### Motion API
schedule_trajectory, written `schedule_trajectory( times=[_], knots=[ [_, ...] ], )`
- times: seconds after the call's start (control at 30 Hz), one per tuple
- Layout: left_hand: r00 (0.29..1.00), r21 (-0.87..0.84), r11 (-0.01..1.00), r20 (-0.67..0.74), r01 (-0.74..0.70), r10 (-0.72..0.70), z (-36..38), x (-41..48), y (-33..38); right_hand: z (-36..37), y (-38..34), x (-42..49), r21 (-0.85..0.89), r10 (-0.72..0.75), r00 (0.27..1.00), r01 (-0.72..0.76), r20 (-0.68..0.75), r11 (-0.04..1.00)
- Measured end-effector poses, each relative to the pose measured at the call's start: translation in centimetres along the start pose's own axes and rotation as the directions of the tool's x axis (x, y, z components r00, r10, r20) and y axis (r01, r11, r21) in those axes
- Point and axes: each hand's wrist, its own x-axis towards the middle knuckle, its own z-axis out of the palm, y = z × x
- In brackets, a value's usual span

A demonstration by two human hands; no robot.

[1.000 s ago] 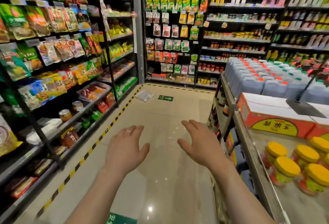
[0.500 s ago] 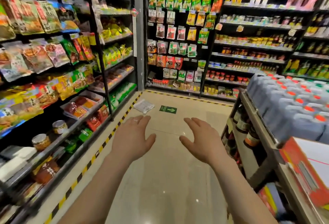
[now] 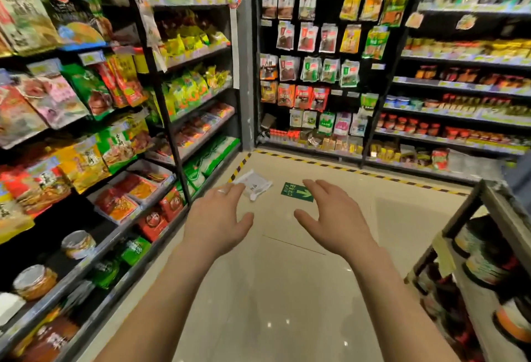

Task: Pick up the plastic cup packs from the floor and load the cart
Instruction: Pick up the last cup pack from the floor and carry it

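Since the frame half a second ago the viewpoint has advanced down the aisle: the clear, crinkled plastic cup pack (image 3: 253, 186) with its white label sits larger and nearer, and the grey jugs with red caps on the right have left the view. Both arms are still extended forward, bare to the elbow.

Left hand (image 3: 219, 218): palm down, fingers spread and slightly curled, holding nothing. A pale ring shows on one finger. Its fingertips overlap the near edge of the pack in the view; contact cannot be told.

Right hand (image 3: 334, 219): palm down, fingers loosely open, thumb out to the side, holding nothing. It hangs over the glossy beige tile floor (image 3: 273, 289), just right of the pack.

The pack lies flat on the floor near the yellow-and-black striped hazard tape (image 3: 241, 164), close to the foot of the black metal shelving on the left (image 3: 169, 120). Beside it, a green rectangular floor sticker with an arrow (image 3: 297, 192).

Left shelves carry soft foil and plastic snack bags, plus squat jars with silvery lids on the lower tiers. Back wall: hanging sachets in rows. Lower right: a grey metal rack (image 3: 488, 203) holding round dark jars, blurred.
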Motion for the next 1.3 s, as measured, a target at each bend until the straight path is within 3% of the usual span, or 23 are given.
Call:
schedule_trajectory(
  times=[0.3, 0.57, 0.83, 0.97, 1.3],
  knots=[
    [0.987, -0.067, 0.984, -0.010, 0.162, -0.163, 3.6, 22.3, -6.0, 3.3, 2.8, 27.3, 0.021, -0.142, 0.984, 0.141, 0.103, 0.990],
    [0.981, -0.077, 0.978, 0.019, 0.196, -0.195, 11.2, 42.1, -16.4, 12.8, 2.9, 49.3, 0.015, -0.193, 0.969, 0.193, 0.153, 0.981],
    [0.976, -0.092, 0.974, 0.088, 0.209, -0.201, 15.3, 63.8, -26.3, 19.5, 1.6, 72.7, 0.063, -0.154, 0.973, 0.146, 0.172, 0.987],
    [0.947, -0.114, 0.954, 0.199, 0.277, -0.251, 17.2, 71.7, -28.6, 23.0, 2.3, 80.5, 0.098, -0.134, 0.962, 0.114, 0.239, 0.989],
    [0.892, -0.152, 0.898, 0.264, 0.414, -0.367, 31.4, 90.7, -31.5, 35.9, 11.7, 100.6, 0.206, -0.182, 0.925, 0.117, 0.333, 0.972]
  ],
)
